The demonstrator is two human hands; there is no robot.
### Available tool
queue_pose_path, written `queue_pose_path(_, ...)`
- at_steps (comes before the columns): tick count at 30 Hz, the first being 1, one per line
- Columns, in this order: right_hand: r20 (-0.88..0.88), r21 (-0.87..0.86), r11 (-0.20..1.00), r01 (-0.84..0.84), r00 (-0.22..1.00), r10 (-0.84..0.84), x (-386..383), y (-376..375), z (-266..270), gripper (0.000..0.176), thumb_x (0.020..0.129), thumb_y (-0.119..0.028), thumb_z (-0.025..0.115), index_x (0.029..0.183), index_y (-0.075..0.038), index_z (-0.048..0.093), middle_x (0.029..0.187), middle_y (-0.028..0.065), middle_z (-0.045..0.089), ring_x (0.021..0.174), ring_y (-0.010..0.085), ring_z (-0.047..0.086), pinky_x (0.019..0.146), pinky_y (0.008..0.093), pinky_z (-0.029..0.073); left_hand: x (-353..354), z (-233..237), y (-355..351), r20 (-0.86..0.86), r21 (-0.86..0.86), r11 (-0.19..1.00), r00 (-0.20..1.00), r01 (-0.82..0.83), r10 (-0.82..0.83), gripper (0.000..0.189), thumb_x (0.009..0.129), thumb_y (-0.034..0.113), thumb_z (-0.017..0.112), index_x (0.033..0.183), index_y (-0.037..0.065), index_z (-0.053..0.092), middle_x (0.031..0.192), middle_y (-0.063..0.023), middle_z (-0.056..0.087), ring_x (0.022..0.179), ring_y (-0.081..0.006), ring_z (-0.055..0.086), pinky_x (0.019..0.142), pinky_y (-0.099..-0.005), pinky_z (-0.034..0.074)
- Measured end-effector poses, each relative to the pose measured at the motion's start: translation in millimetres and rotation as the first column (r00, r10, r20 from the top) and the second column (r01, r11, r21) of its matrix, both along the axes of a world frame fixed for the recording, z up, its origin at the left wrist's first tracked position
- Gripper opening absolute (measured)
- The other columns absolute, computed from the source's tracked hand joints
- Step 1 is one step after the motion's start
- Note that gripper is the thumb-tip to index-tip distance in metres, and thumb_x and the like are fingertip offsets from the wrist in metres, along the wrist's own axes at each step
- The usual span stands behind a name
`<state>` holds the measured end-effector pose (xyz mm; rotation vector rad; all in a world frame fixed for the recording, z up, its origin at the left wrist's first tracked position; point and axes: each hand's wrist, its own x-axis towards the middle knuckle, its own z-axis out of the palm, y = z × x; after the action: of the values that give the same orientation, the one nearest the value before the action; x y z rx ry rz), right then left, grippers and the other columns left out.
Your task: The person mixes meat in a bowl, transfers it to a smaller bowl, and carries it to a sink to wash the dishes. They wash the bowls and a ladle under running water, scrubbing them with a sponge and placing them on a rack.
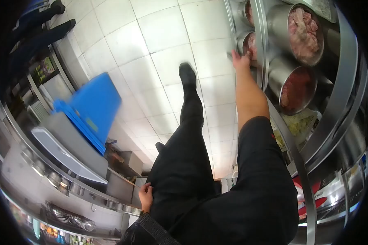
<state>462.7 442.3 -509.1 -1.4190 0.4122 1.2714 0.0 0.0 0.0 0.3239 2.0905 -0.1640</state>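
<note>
My right arm stretches out to the metal rack [262,36] on the right. My right hand [242,60] is at the rack's lower shelf, beside a metal pot of raw meat [252,44], thumb apart from the partly hidden fingers. Above it on the rack stand a large metal pot [277,22] of pale pink meat and a second metal pot [276,71] of red minced meat. Down by my thigh hangs my left hand [146,197], fingers loosely bent, with nothing seen in it.
White floor tiles [159,49] run ahead. A blue panel [96,106] leans out at the left, by a grey bin [69,130] and a counter. Another person's legs [41,38] show at the upper left. A basket of chopped greens [296,124] sits on the rack.
</note>
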Motion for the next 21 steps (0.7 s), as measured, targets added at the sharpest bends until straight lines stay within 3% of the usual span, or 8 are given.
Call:
queue_pose_path(8,0.295,0.016,0.997,0.075,0.952,-0.076,-1,9,2,0.040,0.093,-0.028,0.059,0.128,-0.009,0.052,0.128,0.0101,0.050,0.120,0.0284,0.048,0.091,0.0380,0.053,-3,-19,12,0.008,-0.032,0.999,1.000,-0.022,0.022,0.023,0.089,0.007,0.059,0.108,-0.003,0.066,0.088,-0.0097,0.070,0.080,-0.0150,0.065,0.075,-0.0281,0.050)
queue_pose_path(10,0.700,-0.085,0.957,-0.277,0.667,0.255,-2,6,-8,0.035,0.093,-0.024,0.060,0.122,-0.006,0.058,0.121,0.0100,0.056,0.115,0.0272,0.052,0.089,0.0341,0.055,3,-18,34,-0.006,0.040,0.999,1.000,-0.025,0.025,0.023,0.088,0.008,0.059,0.108,-0.003,0.066,0.088,-0.0098,0.070,0.081,-0.0153,0.065,0.076,-0.0283,0.050)
queue_pose_path(12,0.811,-0.104,0.938,-0.330,0.519,0.272,-20,14,16,0.033,0.092,-0.022,0.061,0.119,-0.004,0.062,0.118,0.0100,0.058,0.113,0.0266,0.055,0.087,0.0322,0.056,7,-23,41,-0.013,0.123,0.992,1.000,-0.020,0.022,0.023,0.088,0.008,0.059,0.108,-0.002,0.066,0.088,-0.0098,0.070,0.081,-0.0155,0.065,0.076,-0.0285,0.050)
queue_pose_path(13,0.550,-0.013,0.999,0.041,0.835,-0.027,-46,25,53,0.035,0.092,-0.019,0.060,0.123,-0.003,0.057,0.124,0.0112,0.053,0.113,0.0289,0.054,0.086,0.0346,0.057,4,-31,40,-0.010,0.123,0.992,0.999,0.033,-0.032,0.023,0.088,0.008,0.060,0.108,-0.001,0.067,0.089,-0.0101,0.070,0.081,-0.0160,0.065,0.076,-0.0291,0.051)
queue_pose_path(14,0.194,-0.069,0.910,0.408,0.900,-0.389,-74,27,86,0.039,0.092,-0.016,0.060,0.127,-0.002,0.052,0.131,0.0125,0.048,0.114,0.0312,0.053,0.085,0.0371,0.058,0,-33,40,-0.008,0.116,0.989,0.996,0.093,-0.093,0.023,0.088,0.009,0.060,0.108,-0.001,0.067,0.089,-0.0103,0.070,0.082,-0.0164,0.065,0.077,-0.0296,0.051)
queue_pose_path(17,0.140,-0.206,0.907,0.368,0.928,-0.345,-135,7,146,0.061,0.092,-0.029,0.062,0.131,0.011,0.035,0.135,0.0179,0.042,0.114,0.0334,0.053,0.088,0.0430,0.058,-6,-35,50,-0.009,0.249,0.952,0.983,0.179,-0.182,0.023,0.087,0.010,0.061,0.107,0.000,0.068,0.091,-0.0108,0.071,0.082,-0.0170,0.066,0.078,-0.0308,0.051)
queue_pose_path(18,0.047,-0.209,0.934,0.289,0.957,-0.285,-147,-11,145,0.059,0.093,-0.028,0.060,0.138,-0.003,0.032,0.136,0.0130,0.043,0.122,0.0304,0.047,0.098,0.0489,0.050,-11,-39,48,0.022,0.247,0.957,0.987,0.150,-0.160,0.024,0.088,0.011,0.061,0.108,0.000,0.067,0.092,-0.0113,0.071,0.082,-0.0174,0.066,0.079,-0.0314,0.051)
queue_pose_path(21,0.047,-0.173,0.984,0.045,0.998,-0.037,-193,-63,222,0.045,0.089,-0.014,0.064,0.125,0.006,0.046,0.123,0.0171,0.052,0.109,0.0311,0.058,0.085,0.0461,0.059,-20,-47,51,0.063,0.376,0.912,0.978,0.161,-0.199,0.025,0.089,0.013,0.061,0.109,-0.001,0.066,0.092,-0.0108,0.071,0.082,-0.0172,0.066,0.079,-0.0315,0.051)
